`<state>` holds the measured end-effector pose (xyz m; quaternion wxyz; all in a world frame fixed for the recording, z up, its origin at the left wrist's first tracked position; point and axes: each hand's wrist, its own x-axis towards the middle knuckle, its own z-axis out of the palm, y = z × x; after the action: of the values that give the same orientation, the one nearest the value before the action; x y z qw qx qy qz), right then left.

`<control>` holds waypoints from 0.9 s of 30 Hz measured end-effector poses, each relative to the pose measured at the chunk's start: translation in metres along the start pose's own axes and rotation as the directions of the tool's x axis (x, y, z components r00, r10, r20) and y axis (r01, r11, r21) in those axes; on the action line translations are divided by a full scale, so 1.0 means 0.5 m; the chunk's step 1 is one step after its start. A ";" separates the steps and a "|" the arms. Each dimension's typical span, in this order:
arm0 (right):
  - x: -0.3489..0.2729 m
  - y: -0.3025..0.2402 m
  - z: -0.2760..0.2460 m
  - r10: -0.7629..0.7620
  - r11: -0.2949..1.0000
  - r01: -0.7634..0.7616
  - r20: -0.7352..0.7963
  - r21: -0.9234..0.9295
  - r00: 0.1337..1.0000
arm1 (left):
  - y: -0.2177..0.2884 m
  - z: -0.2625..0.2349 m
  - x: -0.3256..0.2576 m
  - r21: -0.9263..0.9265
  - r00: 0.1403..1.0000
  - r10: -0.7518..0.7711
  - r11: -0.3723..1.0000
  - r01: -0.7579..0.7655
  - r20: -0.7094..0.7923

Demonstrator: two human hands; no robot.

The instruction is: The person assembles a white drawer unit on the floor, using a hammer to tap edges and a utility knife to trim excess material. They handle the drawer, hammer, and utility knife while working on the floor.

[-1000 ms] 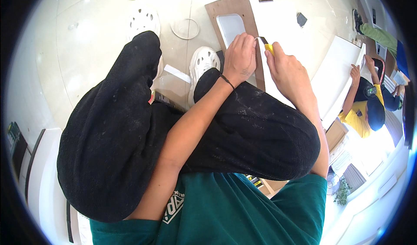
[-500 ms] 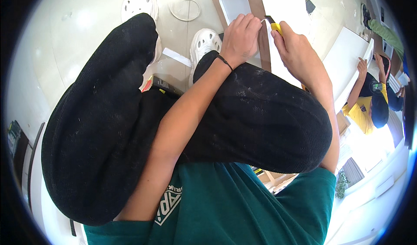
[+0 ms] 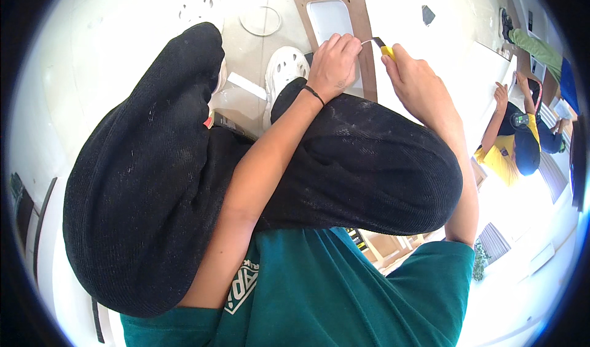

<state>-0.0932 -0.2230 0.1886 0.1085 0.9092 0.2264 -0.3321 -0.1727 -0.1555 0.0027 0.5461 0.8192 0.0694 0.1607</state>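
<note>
Pale glossy floor is spreading out under you, glaring white toward one o'clock. At twelve o'clock you are working on a brown board with a pale rounded rectangular panel set in it. Your left hand is pressing down on the board, fingers curled together at the panel's lower edge. Your right hand is gripping a yellow-handled utility knife, its blade touching the board just beside your left fingertips. Your white perforated clog is lying just left of the board, a second one at eleven o'clock beside a clear ring. A cardboard box is sitting between your knees. At three o'clock another person in yellow is crouching by a white panel.
</note>
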 end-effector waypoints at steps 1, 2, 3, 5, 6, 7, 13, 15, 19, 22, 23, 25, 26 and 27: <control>-0.001 -0.001 0.000 0.004 1.000 -0.004 0.003 -0.002 1.000 | 0.001 -0.001 0.000 -0.004 1.000 0.001 1.000 -0.001 -0.002; 0.000 -0.002 0.000 0.007 1.000 -0.007 0.005 -0.002 1.000 | 0.001 -0.002 -0.001 -0.003 1.000 0.001 1.000 -0.001 0.001; 0.001 -0.003 0.000 0.009 1.000 -0.009 0.007 -0.002 1.000 | 0.001 -0.003 -0.001 0.002 1.000 -0.002 1.000 0.002 0.013; 0.004 -0.002 0.001 0.003 1.000 -0.003 0.010 0.000 1.000 | 0.000 -0.003 -0.001 -0.008 1.000 0.016 1.000 -0.016 -0.010; 0.005 -0.001 0.001 0.005 1.000 -0.005 0.017 0.002 1.000 | -0.001 -0.003 -0.001 -0.006 1.000 0.014 1.000 -0.014 -0.009; 0.005 0.000 0.001 0.009 1.000 -0.009 0.024 0.013 1.000 | -0.003 -0.002 -0.002 -0.010 1.000 0.025 1.000 -0.025 -0.016; 0.017 0.006 0.012 -0.006 0.999 0.005 0.032 0.048 0.999 | -0.015 0.004 -0.018 0.004 0.999 0.037 0.999 -0.037 0.017; 0.028 0.004 0.021 -0.036 0.999 0.035 0.029 0.039 0.999 | -0.018 0.004 -0.029 0.019 0.995 -0.010 1.000 0.008 0.100; 0.018 0.005 0.017 -0.031 1.000 0.031 0.044 0.000 0.999 | -0.019 0.007 -0.039 -0.002 0.998 0.024 1.000 -0.024 0.050; 0.016 0.003 0.003 -0.006 1.000 0.007 0.075 -0.020 0.997 | -0.019 0.011 -0.038 -0.022 0.999 0.033 0.999 -0.033 0.025; 0.011 0.001 -0.001 0.010 1.000 -0.009 0.080 -0.019 0.997 | -0.019 0.011 -0.038 -0.005 0.999 0.021 1.000 -0.021 0.037; -0.003 -0.002 -0.004 0.034 0.999 -0.032 0.096 -0.029 0.995 | -0.017 0.010 -0.039 0.033 0.996 -0.014 0.999 0.011 0.089; -0.007 -0.003 -0.006 0.041 0.999 -0.039 0.093 -0.030 0.995 | -0.016 0.009 -0.039 0.015 0.999 0.010 1.000 -0.011 0.051; -0.011 -0.004 -0.006 0.047 0.999 -0.045 0.093 -0.025 0.995 | -0.016 0.009 -0.039 0.004 0.999 0.018 1.000 -0.018 0.034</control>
<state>-0.0959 -0.2220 0.1945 0.1367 0.8963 0.2040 -0.3692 -0.1892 -0.1619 -0.0097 0.5439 0.8237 0.0532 0.1513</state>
